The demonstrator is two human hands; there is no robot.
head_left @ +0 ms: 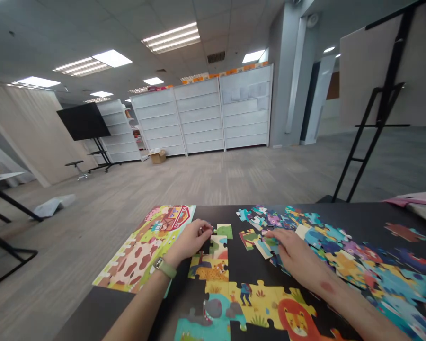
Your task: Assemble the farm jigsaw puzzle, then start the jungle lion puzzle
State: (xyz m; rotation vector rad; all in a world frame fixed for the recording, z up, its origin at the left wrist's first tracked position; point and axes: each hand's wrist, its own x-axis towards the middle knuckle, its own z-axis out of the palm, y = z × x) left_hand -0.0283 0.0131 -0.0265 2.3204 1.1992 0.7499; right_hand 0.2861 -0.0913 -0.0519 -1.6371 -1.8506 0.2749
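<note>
My left hand [195,235], a watch with a green band on its wrist, has its fingers curled into a pinch beside a light green puzzle piece [224,230]. What lies between those fingertips is hidden. My right hand [291,246] reaches over the loose pieces, its fingers closed about a green puzzle piece [270,242]. Just left of it is a green and red piece [248,239]. Joined pieces run down the table: a leopard piece [213,270], then a yellow row with a walking figure [246,293], a lion [298,319] and a grey hippo [215,308].
A farm picture sheet [138,260] lies under my left forearm at the dark table's [81,315] left edge. Heaped loose pieces [355,255] spread across the right side. A reddish piece [406,232] lies apart. Beyond stand an easel [376,109], white shelves [199,118] and a screen [83,121].
</note>
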